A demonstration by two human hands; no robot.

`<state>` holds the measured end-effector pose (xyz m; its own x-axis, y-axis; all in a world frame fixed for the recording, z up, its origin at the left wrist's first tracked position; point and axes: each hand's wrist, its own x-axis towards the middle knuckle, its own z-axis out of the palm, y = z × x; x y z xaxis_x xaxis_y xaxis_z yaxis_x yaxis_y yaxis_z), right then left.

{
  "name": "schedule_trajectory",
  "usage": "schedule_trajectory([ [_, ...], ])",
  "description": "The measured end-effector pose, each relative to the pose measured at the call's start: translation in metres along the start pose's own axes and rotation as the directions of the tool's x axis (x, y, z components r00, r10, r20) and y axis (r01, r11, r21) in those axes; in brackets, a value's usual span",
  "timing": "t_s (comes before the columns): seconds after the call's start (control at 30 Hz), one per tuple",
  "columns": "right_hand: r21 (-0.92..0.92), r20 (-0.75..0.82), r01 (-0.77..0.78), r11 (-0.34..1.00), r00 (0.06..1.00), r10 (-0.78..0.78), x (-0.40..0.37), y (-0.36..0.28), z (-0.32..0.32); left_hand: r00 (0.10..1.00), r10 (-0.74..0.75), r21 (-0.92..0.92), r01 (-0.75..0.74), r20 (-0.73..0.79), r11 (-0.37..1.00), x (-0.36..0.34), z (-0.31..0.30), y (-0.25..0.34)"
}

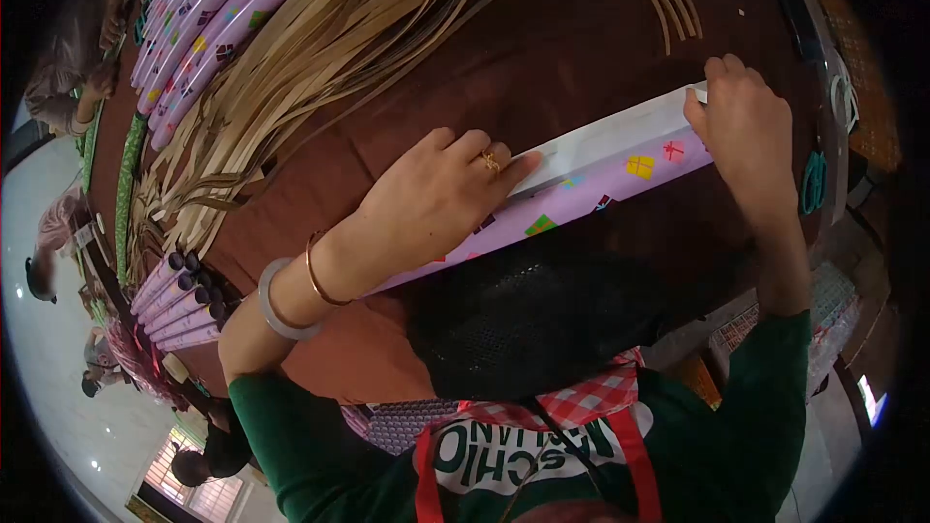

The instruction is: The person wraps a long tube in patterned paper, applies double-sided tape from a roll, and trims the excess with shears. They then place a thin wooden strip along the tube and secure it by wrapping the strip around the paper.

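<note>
A long piece of purple wrapping paper [581, 201] with printed gift boxes lies slantwise in front of me, its white underside [620, 136] showing along the far edge. My left hand [441, 189], wearing a ring and bangles, is closed on the paper near its middle, fingers curled and thumb along the white strip. At the far right end, my right hand [744, 126] pinches the paper's edge between thumb and fingers. Part of the paper is hidden beneath my left hand and forearm.
Brown paper strips [320, 48] spread across the brown-covered table [552, 29]. Rolls of purple wrapping paper [208, 19] lie at upper left, and more rolls [184, 305] at lower left. Green-handled scissors [813, 182] lie at right. A black mesh object [523, 320] is before me. Other people are at left.
</note>
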<state>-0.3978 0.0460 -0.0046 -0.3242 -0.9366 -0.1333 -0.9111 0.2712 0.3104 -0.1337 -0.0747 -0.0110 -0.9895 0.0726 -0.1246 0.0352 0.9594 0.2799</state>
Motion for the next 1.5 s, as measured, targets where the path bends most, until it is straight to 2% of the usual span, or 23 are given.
schedule_trajectory([
  [0.17, -0.025, -0.043, 0.020, 0.999, 0.999, -0.021, 0.001, 0.000, 0.001, 0.991, -0.077, -0.024, 0.075, -0.111, 0.997, -0.014, 0.011, 0.005],
  [0.23, -0.023, -0.062, 0.026, 0.999, 0.998, -0.027, 0.002, 0.000, 0.003, 0.991, -0.079, -0.024, 0.077, -0.112, 0.997, -0.021, 0.009, 0.005],
  [0.3, 0.004, 0.014, -0.009, 1.000, 1.000, 0.009, 0.003, 0.000, 0.003, 0.989, -0.084, -0.022, 0.082, -0.118, 0.996, -0.025, 0.007, 0.003],
  [0.5, -0.014, 0.015, -0.025, 1.000, 1.000, 0.025, 0.003, -0.002, 0.001, 0.993, -0.090, 0.044, 0.093, -0.072, 0.995, -0.026, 0.006, 0.012],
  [0.6, -0.011, 0.013, -0.033, 0.999, 0.999, 0.033, 0.003, -0.002, 0.003, 0.996, -0.069, 0.139, 0.076, -0.056, 0.987, -0.022, 0.004, 0.015],
  [0.63, -0.009, 0.016, -0.033, 0.999, 0.999, 0.033, 0.003, -0.001, 0.004, 0.997, -0.046, 0.176, 0.057, -0.063, 0.983, -0.020, 0.003, 0.014],
  [0.7, -0.061, -0.099, 0.025, 0.998, 0.995, -0.031, 0.002, 0.000, 0.006, 0.997, -0.020, 0.216, 0.034, -0.068, 0.976, -0.017, 0.002, 0.012],
  [0.77, -0.058, -0.099, 0.020, 0.998, 0.995, -0.026, 0.002, -0.001, 0.005, 0.999, 0.036, 0.309, -0.042, 0.026, 0.950, -0.015, 0.002, 0.010],
  [0.9, -0.045, -0.109, 0.018, 0.999, 0.994, -0.023, 0.001, 0.000, 0.007, 0.986, 0.122, 0.439, -0.160, 0.114, 0.884, -0.009, -0.002, 0.009],
  [1.1, -0.061, -0.082, 0.007, 0.998, 0.997, -0.012, 0.001, -0.001, 0.006, 0.985, 0.172, 0.345, -0.154, -0.023, 0.926, 0.009, 0.007, 0.003],
  [1.17, -0.064, -0.074, 0.005, 0.998, 0.997, -0.009, 0.001, -0.001, 0.005, 0.978, 0.174, 0.150, -0.156, -0.114, 0.976, 0.015, 0.009, 0.002],
  [1.27, -0.063, -0.071, 0.005, 0.998, 0.997, -0.010, 0.001, -0.001, 0.005, 0.983, 0.124, 0.045, -0.118, -0.137, 0.992, 0.019, 0.005, 0.002],
  [1.4, -0.064, -0.044, -0.013, 0.998, 0.999, 0.010, 0.002, 0.001, 0.007, 0.990, 0.073, 0.002, -0.073, -0.120, 0.997, 0.014, 0.010, 0.001],
  [1.5, -0.044, -0.073, 0.000, 0.999, 0.997, -0.003, 0.001, 0.001, 0.008, 0.985, 0.036, -0.041, -0.044, -0.168, 0.998, 0.007, 0.010, -0.001],
])
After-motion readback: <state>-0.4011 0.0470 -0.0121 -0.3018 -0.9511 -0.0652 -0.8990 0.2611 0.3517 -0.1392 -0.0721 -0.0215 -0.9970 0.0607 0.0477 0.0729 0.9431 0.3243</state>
